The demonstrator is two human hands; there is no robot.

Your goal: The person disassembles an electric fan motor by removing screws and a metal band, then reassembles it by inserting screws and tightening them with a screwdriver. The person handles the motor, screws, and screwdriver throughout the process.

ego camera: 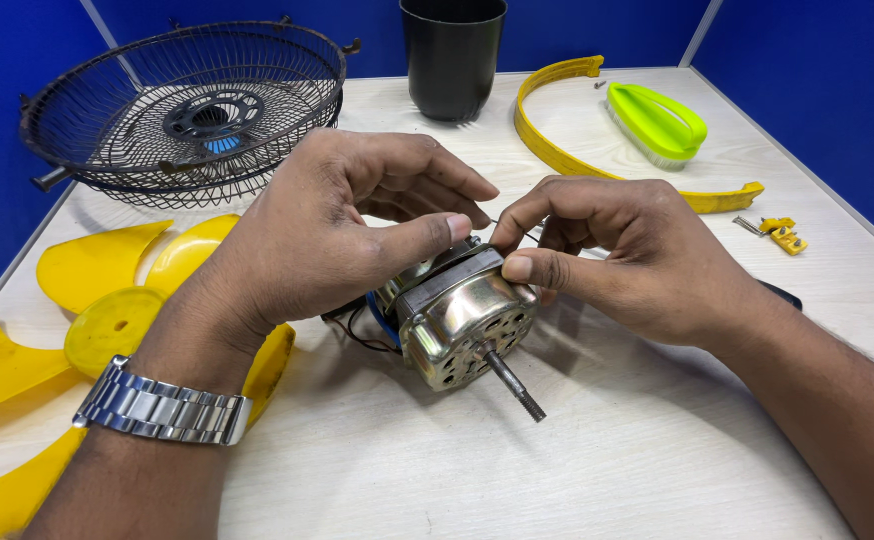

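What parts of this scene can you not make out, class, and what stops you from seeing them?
- Head view: the rear of the fan motor is hidden by the left hand.
- What the right hand pinches is covered by its fingertips.
- The yellow fan blade is cut by the left edge.
- The small yellow clip is too small for detail.

The left hand covers the rear of the silver metal fan motor, so its dark wires vanish beneath the palm. Left of the motor, the yellow plastic fan blade runs off the picture's edge. Behind the motor, the black plastic cup is cropped at its top.
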